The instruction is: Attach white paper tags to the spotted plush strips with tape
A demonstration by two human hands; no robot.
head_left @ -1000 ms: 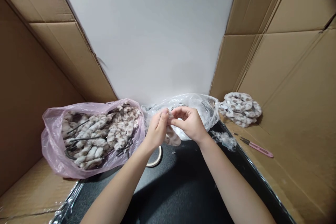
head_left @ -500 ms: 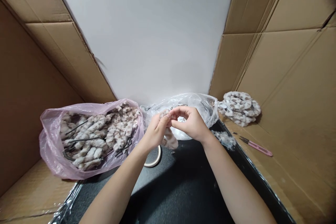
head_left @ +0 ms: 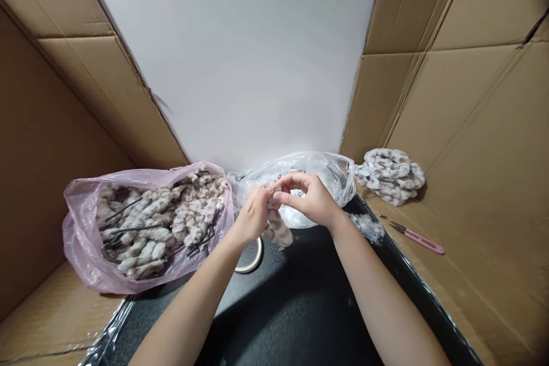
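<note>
My left hand (head_left: 254,214) is closed on a spotted fluffy fabric strip (head_left: 278,230), whose lower end hangs beneath the fingers. Thumb and fingertips of my right hand (head_left: 309,199) are pinched at the strip's upper end, touching the left fingertips; what exactly they grip there is hidden. Behind both hands lies a clear plastic bag (head_left: 338,171) with white contents. Below my left wrist, a roll of tape (head_left: 253,257) rests on the black surface, partly covered by the forearm.
On the left, a pink plastic bag (head_left: 81,223) holds fluffy spotted pieces (head_left: 150,229) and dark cords. To the right are a coiled spotted bundle (head_left: 392,176), a pink-handled cutter (head_left: 422,242) and white fluff (head_left: 366,226). Cardboard walls (head_left: 472,126) flank the black work surface (head_left: 295,309).
My fingers have shifted slightly at the strip's upper end, and less of the fabric shows above them. The hanging end has swung a little to the right and down.
</note>
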